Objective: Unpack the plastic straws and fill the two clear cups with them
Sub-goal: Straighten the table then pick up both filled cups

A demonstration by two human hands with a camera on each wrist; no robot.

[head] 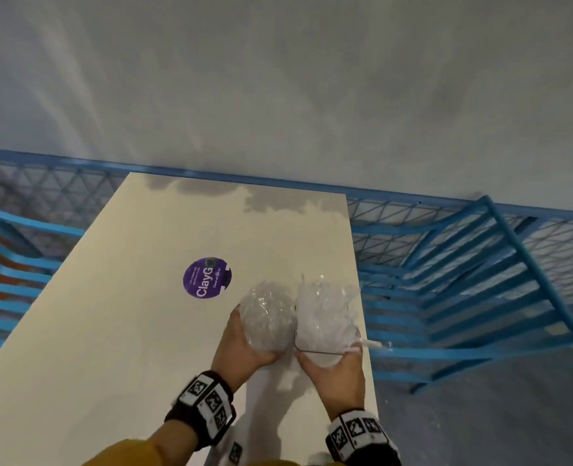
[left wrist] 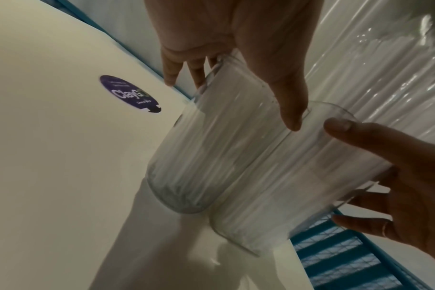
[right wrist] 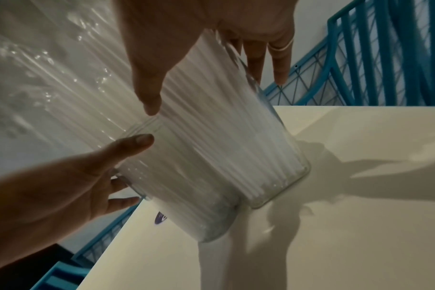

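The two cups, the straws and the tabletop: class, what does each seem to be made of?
Cups: clear and glossy, glass or hard plastic; the straws show through.
Straws: thin, translucent white plastic, shiny.
Tabletop: smooth cream laminate or painted board, faintly reflective.

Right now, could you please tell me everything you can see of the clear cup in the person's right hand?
The right-hand cup is clear, smooth-walled and cylindrical, glass or plastic by its look. It is packed full of white straws that fan out above its rim. It stands on the white table near the right edge, pressed against the other cup. The right hand holds its side.
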